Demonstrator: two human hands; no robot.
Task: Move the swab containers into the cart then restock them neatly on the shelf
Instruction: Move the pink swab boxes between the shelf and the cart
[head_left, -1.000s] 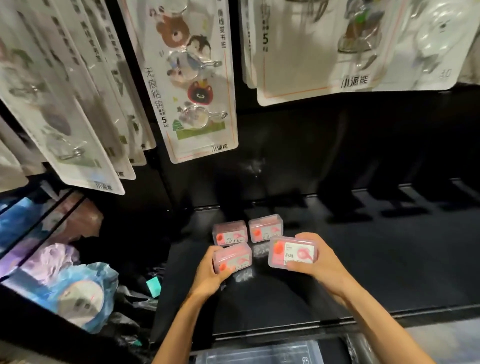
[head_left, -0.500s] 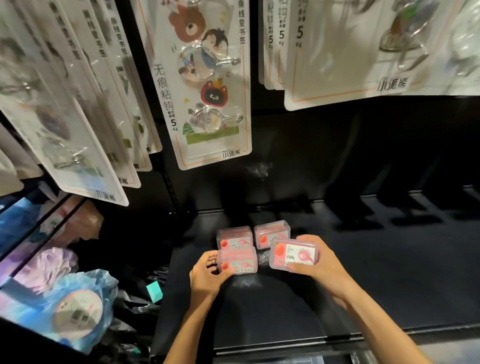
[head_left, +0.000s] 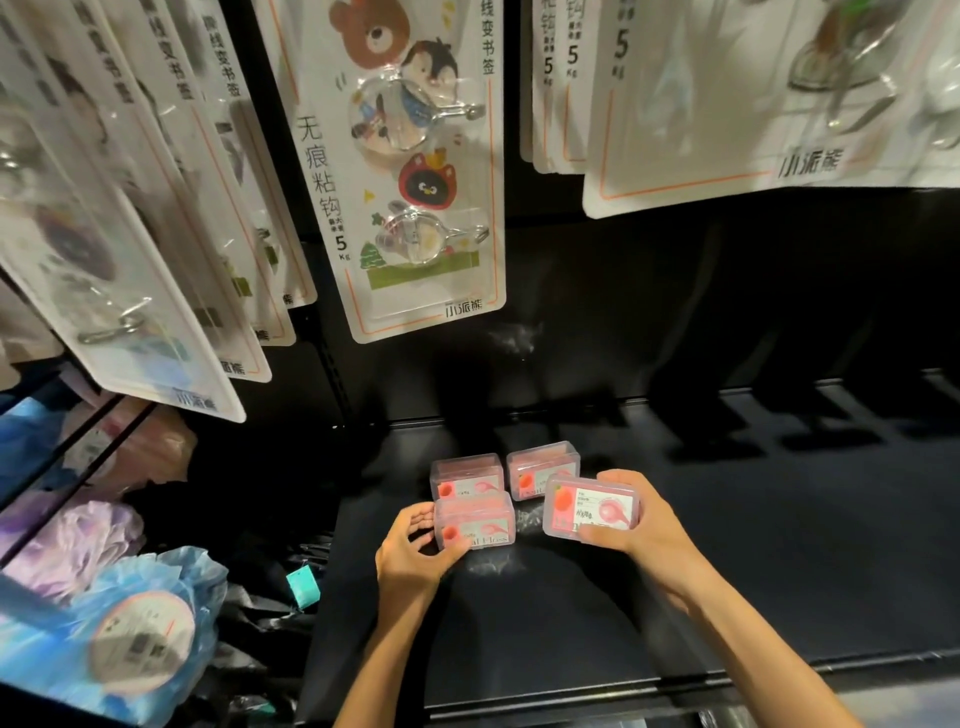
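Swab containers are at the restocking step: we find two (head_left: 466, 474) (head_left: 543, 466) on the shelf (head_left: 779, 545) just beyond both hands. Left hand (head_left: 415, 551) grips a third (head_left: 475, 525); right hand (head_left: 641, 525) grips a fourth (head_left: 591, 509), tilted. Next, we judge, squaring it beside the third.

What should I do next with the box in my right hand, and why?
Probably set the right-hand box down beside the front-left box, in front of the back-right box. The back row holds two, the back-left box included, while the front-right spot on the shelf looks open.
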